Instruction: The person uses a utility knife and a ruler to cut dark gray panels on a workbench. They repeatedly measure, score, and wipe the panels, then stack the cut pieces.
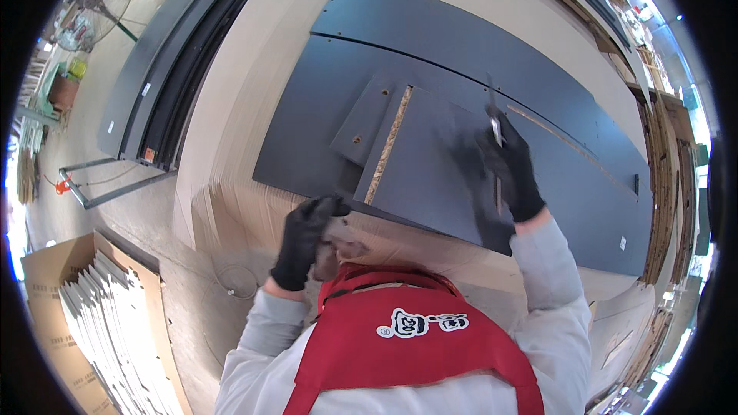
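Observation:
My left hand (301, 240), in a black glove, is closed at the near edge of the dark panels. A crumpled grey-brown rag (338, 244) hangs from it, smeared by motion. My right hand (513, 169), also gloved in black, is raised over the panels and closed around a thin pointed tool (496, 131) with a pale part; blur hides its exact kind. Under my right hand lies a dark grey board (430, 161) with a raw chipboard edge. A smaller dark piece (365, 119) with holes sits beside it, both resting on a large dark panel (292, 131).
Another long dark panel (430, 27) lies beyond, on a stack wrapped in cardboard (223, 184). More dark boards (165, 69) are stacked at the left, near a metal frame (115, 198). A cardboard box (84, 250) of white sheets stands at the lower left.

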Demonstrator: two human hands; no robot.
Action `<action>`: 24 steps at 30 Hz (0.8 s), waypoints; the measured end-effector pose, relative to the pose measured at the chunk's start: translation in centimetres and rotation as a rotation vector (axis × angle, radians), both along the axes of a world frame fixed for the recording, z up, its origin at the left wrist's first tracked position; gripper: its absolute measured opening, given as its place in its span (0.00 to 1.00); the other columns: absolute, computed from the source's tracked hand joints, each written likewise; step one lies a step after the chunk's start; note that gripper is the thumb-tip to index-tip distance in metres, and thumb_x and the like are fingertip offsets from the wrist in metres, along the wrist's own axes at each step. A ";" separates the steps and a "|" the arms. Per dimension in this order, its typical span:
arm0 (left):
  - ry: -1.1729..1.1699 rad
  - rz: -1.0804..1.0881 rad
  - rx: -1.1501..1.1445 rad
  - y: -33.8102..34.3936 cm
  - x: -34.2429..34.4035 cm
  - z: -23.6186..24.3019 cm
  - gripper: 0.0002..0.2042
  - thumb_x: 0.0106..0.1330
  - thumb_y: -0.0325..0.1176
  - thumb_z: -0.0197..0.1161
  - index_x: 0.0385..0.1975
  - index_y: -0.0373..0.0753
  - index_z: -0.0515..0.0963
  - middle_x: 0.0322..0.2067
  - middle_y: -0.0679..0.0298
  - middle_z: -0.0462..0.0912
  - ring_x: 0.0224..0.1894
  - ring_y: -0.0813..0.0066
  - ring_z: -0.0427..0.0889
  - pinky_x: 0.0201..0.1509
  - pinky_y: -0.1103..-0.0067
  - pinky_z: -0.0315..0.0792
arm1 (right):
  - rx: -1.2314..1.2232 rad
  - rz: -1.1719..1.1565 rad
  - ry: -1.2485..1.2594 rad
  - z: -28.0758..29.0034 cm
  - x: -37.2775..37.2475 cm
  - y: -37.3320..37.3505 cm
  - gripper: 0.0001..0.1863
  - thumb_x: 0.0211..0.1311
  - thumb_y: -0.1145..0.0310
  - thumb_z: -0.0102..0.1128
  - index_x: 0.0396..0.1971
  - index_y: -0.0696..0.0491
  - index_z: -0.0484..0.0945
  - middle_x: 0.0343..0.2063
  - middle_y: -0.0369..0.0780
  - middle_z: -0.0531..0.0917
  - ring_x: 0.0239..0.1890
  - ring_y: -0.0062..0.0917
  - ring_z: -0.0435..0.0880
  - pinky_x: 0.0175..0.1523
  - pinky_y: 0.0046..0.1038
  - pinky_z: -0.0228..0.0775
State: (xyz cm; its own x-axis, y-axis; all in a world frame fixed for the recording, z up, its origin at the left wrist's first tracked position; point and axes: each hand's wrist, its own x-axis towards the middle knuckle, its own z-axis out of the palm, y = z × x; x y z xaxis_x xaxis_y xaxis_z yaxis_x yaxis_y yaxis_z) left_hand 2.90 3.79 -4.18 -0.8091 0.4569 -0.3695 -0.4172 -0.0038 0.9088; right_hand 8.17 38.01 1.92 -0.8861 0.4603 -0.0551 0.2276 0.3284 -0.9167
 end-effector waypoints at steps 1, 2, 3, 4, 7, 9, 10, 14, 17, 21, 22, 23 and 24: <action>-0.078 0.083 0.152 -0.7 -0.1 0.7 0.18 0.71 0.43 0.53 0.43 0.32 0.80 0.37 0.61 0.83 0.40 0.74 0.81 0.47 0.79 0.74 | -0.168 0.015 -0.045 2.0 2.5 -0.4 0.29 0.66 0.66 0.58 0.65 0.55 0.64 0.28 0.29 0.70 0.27 0.09 0.67 0.33 0.14 0.62; -0.158 0.163 0.305 -1.1 -0.1 1.7 0.22 0.72 0.48 0.49 0.42 0.32 0.80 0.36 0.61 0.83 0.39 0.72 0.81 0.47 0.79 0.75 | -0.207 0.036 -0.053 2.3 5.1 -0.2 0.31 0.66 0.64 0.58 0.66 0.57 0.61 0.28 0.30 0.72 0.26 0.10 0.67 0.32 0.15 0.63; -0.310 0.232 0.331 -1.1 -0.5 2.4 0.28 0.73 0.56 0.43 0.44 0.33 0.78 0.37 0.59 0.81 0.39 0.71 0.80 0.46 0.80 0.74 | -0.490 0.081 -0.051 1.8 8.0 0.2 0.31 0.66 0.63 0.58 0.64 0.60 0.61 0.27 0.31 0.73 0.26 0.12 0.70 0.32 0.17 0.65; -0.206 0.098 0.433 -1.7 -1.0 2.5 0.28 0.73 0.57 0.43 0.49 0.35 0.75 0.41 0.58 0.80 0.43 0.70 0.80 0.49 0.78 0.74 | -0.590 0.147 -0.155 2.3 10.6 -0.6 0.28 0.66 0.61 0.58 0.61 0.59 0.64 0.27 0.34 0.77 0.27 0.16 0.73 0.32 0.19 0.66; 0.059 -0.113 0.531 0.7 -3.0 3.9 0.27 0.72 0.55 0.46 0.60 0.41 0.68 0.51 0.56 0.77 0.51 0.66 0.78 0.57 0.73 0.74 | -0.815 0.447 -0.460 2.5 18.2 -2.3 0.14 0.72 0.64 0.49 0.50 0.56 0.74 0.31 0.37 0.82 0.32 0.20 0.80 0.40 0.22 0.72; 0.182 -0.090 0.372 4.2 -3.7 6.2 0.25 0.72 0.52 0.49 0.60 0.41 0.68 0.53 0.56 0.76 0.53 0.67 0.78 0.57 0.73 0.74 | -0.674 0.385 -0.539 -1.6 24.0 -3.7 0.18 0.71 0.57 0.48 0.43 0.57 0.78 0.29 0.37 0.82 0.29 0.19 0.79 0.36 0.22 0.72; 0.198 -0.094 0.355 5.8 -4.1 6.9 0.22 0.71 0.46 0.50 0.59 0.39 0.68 0.52 0.58 0.75 0.52 0.69 0.77 0.54 0.75 0.74 | -0.663 0.391 -0.617 -4.1 26.9 -4.1 0.20 0.70 0.54 0.48 0.41 0.57 0.79 0.27 0.36 0.82 0.26 0.19 0.78 0.33 0.22 0.71; 0.416 -0.044 0.127 11.1 -7.4 7.0 0.16 0.70 0.33 0.52 0.55 0.36 0.70 0.49 0.62 0.74 0.50 0.74 0.76 0.49 0.79 0.73 | -0.788 0.167 -0.969 -7.2 35.0 -3.8 0.21 0.69 0.52 0.50 0.35 0.56 0.80 0.23 0.34 0.80 0.20 0.19 0.75 0.28 0.24 0.68; 0.367 -0.223 -0.162 16.4 -7.9 7.1 0.16 0.66 0.32 0.56 0.53 0.37 0.72 0.47 0.59 0.76 0.51 0.67 0.77 0.52 0.73 0.72 | -0.749 0.117 -1.123 -5.8 37.3 -1.0 0.20 0.68 0.53 0.52 0.32 0.56 0.80 0.22 0.35 0.80 0.20 0.20 0.75 0.28 0.24 0.68; 1.346 -0.446 -0.420 22.2 -3.4 2.5 0.19 0.61 0.32 0.60 0.52 0.37 0.73 0.48 0.52 0.78 0.50 0.56 0.77 0.52 0.66 0.71 | -0.809 -0.009 -0.774 -2.8 36.2 1.5 0.18 0.67 0.55 0.55 0.33 0.57 0.78 0.20 0.37 0.79 0.20 0.20 0.77 0.27 0.22 0.68; 1.291 -0.550 -0.307 23.5 -1.2 2.2 0.22 0.57 0.32 0.59 0.53 0.37 0.72 0.52 0.51 0.75 0.56 0.51 0.73 0.56 0.60 0.68 | -0.873 -0.036 -0.539 -3.9 36.8 2.2 0.18 0.65 0.55 0.59 0.35 0.58 0.77 0.19 0.37 0.79 0.19 0.20 0.78 0.25 0.22 0.69; 1.350 -0.739 -0.298 24.4 1.3 2.0 0.23 0.57 0.33 0.61 0.54 0.37 0.72 0.52 0.52 0.76 0.55 0.51 0.74 0.56 0.61 0.68 | -0.841 -0.085 -0.400 -4.4 36.4 2.7 0.19 0.64 0.54 0.60 0.36 0.58 0.76 0.18 0.37 0.78 0.18 0.21 0.78 0.24 0.22 0.69; 1.397 -0.928 -0.284 24.5 3.6 2.1 0.24 0.56 0.35 0.62 0.54 0.38 0.72 0.52 0.53 0.77 0.55 0.51 0.74 0.57 0.63 0.68 | -0.805 -0.135 -0.267 -4.5 35.5 3.3 0.20 0.63 0.54 0.62 0.37 0.58 0.75 0.17 0.38 0.78 0.18 0.21 0.78 0.23 0.22 0.69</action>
State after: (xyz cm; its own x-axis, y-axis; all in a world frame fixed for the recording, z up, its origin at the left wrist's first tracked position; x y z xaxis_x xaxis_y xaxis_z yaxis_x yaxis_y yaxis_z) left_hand 6.45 28.25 -2.11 -0.0833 0.9777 0.1925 0.8733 -0.0214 0.4868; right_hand 43.69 41.28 -2.56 -0.7374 0.2919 -0.6091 0.4591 -0.4448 -0.7690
